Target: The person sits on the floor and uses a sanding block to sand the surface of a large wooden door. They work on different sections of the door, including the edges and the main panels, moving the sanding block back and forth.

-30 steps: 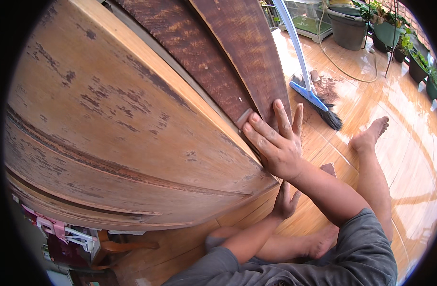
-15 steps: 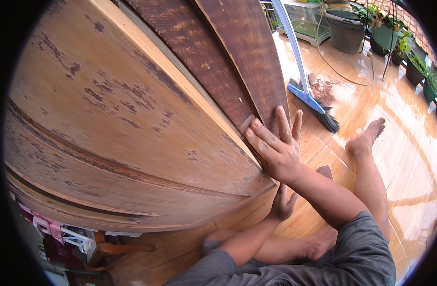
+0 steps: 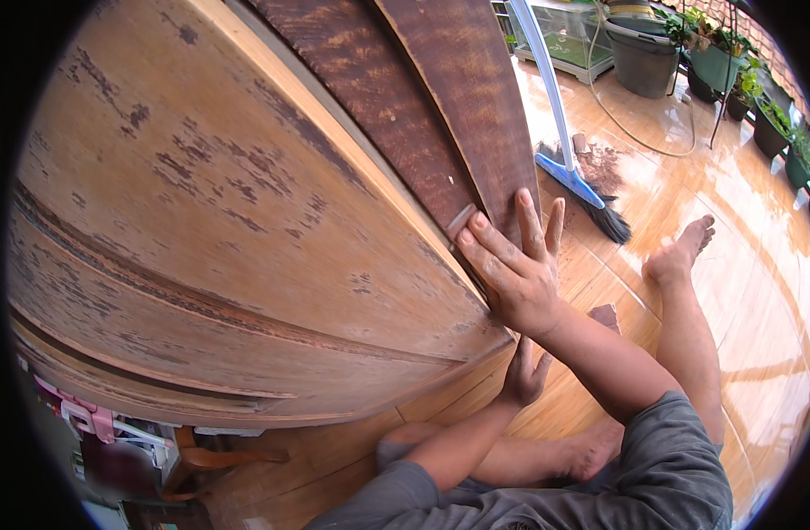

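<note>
A large wooden furniture piece fills the left. Its broad side panel (image 3: 219,203) is bare light wood with dark flecks of old finish, and its slatted face (image 3: 462,97) is still dark brown. My right hand (image 3: 520,274) lies on the dark face near its lower corner, fingers stretched and apart. Under its fingertips is a small folded piece of sandpaper (image 3: 461,221), pressed to the wood. Below it, my left hand (image 3: 524,378) rests against the lower corner of the furniture, thumb apart; its fingertips are partly hidden behind my right wrist.
A blue broom (image 3: 571,181) with black bristles stands by a pile of brown dust (image 3: 601,168). A brown scrap (image 3: 605,315) lies on the tiled floor beside my right forearm. Farther off are a hose (image 3: 639,141), a grey bucket (image 3: 642,57) and potted plants (image 3: 772,128).
My right hand has slid very slightly up along the dark face, and the sandpaper's edge shows more. The view has shifted a little; my left hand stays in place.
</note>
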Tool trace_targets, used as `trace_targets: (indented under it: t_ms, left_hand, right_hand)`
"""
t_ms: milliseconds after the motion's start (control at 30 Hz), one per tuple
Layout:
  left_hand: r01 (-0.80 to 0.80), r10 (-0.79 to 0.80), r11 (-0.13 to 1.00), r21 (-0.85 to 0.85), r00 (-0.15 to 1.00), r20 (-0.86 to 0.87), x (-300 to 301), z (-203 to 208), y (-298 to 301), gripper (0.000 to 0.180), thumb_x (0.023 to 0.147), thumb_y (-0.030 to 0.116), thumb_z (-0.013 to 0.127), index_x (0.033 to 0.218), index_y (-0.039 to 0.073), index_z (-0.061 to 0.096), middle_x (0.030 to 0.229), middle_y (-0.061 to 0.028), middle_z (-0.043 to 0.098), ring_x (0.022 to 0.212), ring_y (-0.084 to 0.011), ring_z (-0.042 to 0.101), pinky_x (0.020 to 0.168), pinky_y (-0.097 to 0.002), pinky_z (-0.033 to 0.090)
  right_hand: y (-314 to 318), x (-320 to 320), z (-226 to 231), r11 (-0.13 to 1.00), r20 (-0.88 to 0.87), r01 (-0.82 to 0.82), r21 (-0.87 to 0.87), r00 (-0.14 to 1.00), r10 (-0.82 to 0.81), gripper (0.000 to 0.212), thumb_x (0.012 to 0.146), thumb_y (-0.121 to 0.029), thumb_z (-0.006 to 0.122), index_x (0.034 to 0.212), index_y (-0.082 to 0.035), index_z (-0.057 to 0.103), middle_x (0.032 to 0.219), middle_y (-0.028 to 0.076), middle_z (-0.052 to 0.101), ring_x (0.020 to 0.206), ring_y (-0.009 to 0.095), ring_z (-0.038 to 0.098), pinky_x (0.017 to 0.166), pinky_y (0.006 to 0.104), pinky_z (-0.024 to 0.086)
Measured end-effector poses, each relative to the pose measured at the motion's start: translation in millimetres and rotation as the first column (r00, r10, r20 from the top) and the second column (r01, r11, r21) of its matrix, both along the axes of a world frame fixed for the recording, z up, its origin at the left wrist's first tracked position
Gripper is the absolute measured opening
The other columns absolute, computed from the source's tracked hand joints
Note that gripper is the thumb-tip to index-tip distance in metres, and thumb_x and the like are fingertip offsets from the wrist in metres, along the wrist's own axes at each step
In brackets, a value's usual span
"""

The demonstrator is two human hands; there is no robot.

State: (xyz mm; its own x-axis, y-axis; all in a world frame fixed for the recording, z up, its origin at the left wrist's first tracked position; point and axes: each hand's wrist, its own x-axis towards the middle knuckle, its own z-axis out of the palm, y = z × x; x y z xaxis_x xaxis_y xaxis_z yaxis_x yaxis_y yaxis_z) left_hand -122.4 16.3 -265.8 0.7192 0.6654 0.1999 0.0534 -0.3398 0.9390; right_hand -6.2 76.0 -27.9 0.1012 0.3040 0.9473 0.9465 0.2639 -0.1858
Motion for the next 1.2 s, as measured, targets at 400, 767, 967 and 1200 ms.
trace_targets:
  t_ms: [400, 767, 967, 1200]
  left_hand:
    - [-0.048, 0.048, 0.999, -0.001, 0.999, -0.02, -1.6, 7.4, 3.7, 0.072, 0.107, 0.024, 0.051, 0.158, -0.01, 0.014, 0.16, -0.0341, 0.029, 0.15, -0.0434, 0.03, 0.123, -0.047, 0.024]
    - [-0.051, 0.051, 0.998, -0.041, 0.999, 0.015, -1.5, 4.7, 6.4, 0.072, 0.108, 0.023, 0.047, 0.161, -0.008, 0.009, 0.161, -0.0329, 0.028, 0.146, -0.0434, 0.039, 0.119, -0.0489, 0.033]
    - [-0.03, 0.028, 0.999, -0.039, 0.998, -0.051, -2.0, 1.7, -0.7, 0.07, 0.108, 0.023, 0.049, 0.16, -0.007, 0.014, 0.158, -0.033, 0.033, 0.147, -0.042, 0.037, 0.12, -0.0478, 0.03]
    - [-0.07, 0.072, 0.982, -0.176, 0.997, 0.006, -2.4, -0.8, 3.9, 0.069, 0.107, 0.023, 0.048, 0.16, -0.008, 0.015, 0.161, -0.0312, 0.03, 0.145, -0.0415, 0.04, 0.12, -0.0474, 0.031]
  right_hand:
    - [0.9, 1.8, -27.6, 0.998, -0.021, -0.017, 0.061, 1.0, 0.019, 0.034, 0.089, -0.021, 0.073, 0.122, -0.027, 0.073, 0.143, -0.011, 0.063, 0.155, 0.029, 0.031, 0.129, 0.061, 0.001]
    - [32.1, 3.7, -11.1, 1.0, -0.099, -0.027, -0.005, 0.995, 0.027, 0.04, 0.091, -0.022, 0.067, 0.13, -0.028, 0.072, 0.142, -0.012, 0.064, 0.155, 0.031, 0.032, 0.125, 0.0635, 0.006]
    - [1.4, 2.6, -55.0, 0.991, -0.02, 0.004, 0.132, 1.0, -0.002, 0.039, 0.087, -0.024, 0.076, 0.125, -0.03, 0.072, 0.143, -0.014, 0.062, 0.155, 0.031, 0.029, 0.128, 0.0617, 0.003]
    - [24.9, 4.8, -21.0, 0.994, -0.081, -0.058, 0.094, 0.995, 0.065, 0.042, 0.089, -0.019, 0.072, 0.129, -0.029, 0.071, 0.141, -0.013, 0.065, 0.155, 0.031, 0.03, 0.128, 0.0601, 0.001]
